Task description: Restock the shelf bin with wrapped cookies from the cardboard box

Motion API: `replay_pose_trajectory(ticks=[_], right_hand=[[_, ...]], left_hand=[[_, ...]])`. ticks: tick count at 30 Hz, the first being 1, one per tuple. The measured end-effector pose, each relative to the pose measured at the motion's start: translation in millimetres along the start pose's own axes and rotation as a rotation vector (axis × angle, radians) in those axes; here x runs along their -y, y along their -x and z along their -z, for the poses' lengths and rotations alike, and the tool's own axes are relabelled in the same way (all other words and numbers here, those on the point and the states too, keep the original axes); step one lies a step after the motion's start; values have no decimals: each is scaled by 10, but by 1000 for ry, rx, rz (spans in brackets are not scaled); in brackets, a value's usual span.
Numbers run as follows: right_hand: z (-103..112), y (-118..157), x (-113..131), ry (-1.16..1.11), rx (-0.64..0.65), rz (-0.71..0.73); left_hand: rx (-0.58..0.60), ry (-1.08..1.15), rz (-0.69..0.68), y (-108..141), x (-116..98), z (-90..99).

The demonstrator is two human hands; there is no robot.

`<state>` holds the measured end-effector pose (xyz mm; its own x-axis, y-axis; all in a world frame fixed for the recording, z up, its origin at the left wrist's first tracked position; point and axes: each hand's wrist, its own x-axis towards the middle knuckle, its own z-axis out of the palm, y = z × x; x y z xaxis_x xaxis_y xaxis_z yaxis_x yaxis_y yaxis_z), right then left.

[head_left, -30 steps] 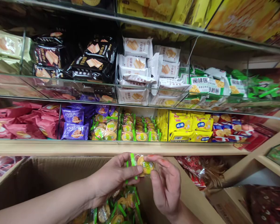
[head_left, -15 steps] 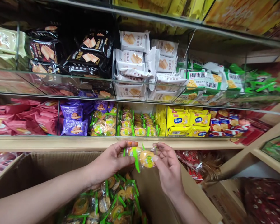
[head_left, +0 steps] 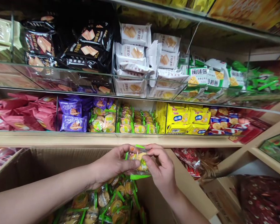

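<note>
Clear packets of round biscuits with green edges (head_left: 142, 165) are held between my two hands, over the open carton. My left hand (head_left: 121, 160) pinches them from the left, thumb across the front. From the right, my right hand (head_left: 162, 166) grips them with thumb and fingers. How many packets are held I cannot tell. Below, many similar packets (head_left: 116, 207) lie in the cardboard box (head_left: 67, 155). Matching packets stand in rows in a shelf compartment (head_left: 140, 128) just beyond my hands.
Pink packets (head_left: 21, 121), purple packets (head_left: 73, 123) and yellow packets (head_left: 178, 118) flank that compartment. Black packets (head_left: 88, 49) and white packets (head_left: 135, 34) fill the shelf above. A wooden ledge (head_left: 84, 139) runs behind the box; another carton (head_left: 221, 199) is at the lower right.
My right hand has moved left, closer to my left hand. The held biscuit packets have turned and now overlap more, with a green edge along the bottom. The view has shifted slightly.
</note>
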<state>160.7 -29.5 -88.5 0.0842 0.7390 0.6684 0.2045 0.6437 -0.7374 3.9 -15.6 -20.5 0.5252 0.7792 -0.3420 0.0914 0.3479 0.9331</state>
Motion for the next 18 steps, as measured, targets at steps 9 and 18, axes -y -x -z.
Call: replay_pose_trajectory(ticks=[9,18], right_hand=[[-72,128,95,337,59,-32],[5,93,88,155,370,143]], left_hand=[[-115,87,-32,-29,-21,-11],[-2,-78,-68,-3,-41,59]])
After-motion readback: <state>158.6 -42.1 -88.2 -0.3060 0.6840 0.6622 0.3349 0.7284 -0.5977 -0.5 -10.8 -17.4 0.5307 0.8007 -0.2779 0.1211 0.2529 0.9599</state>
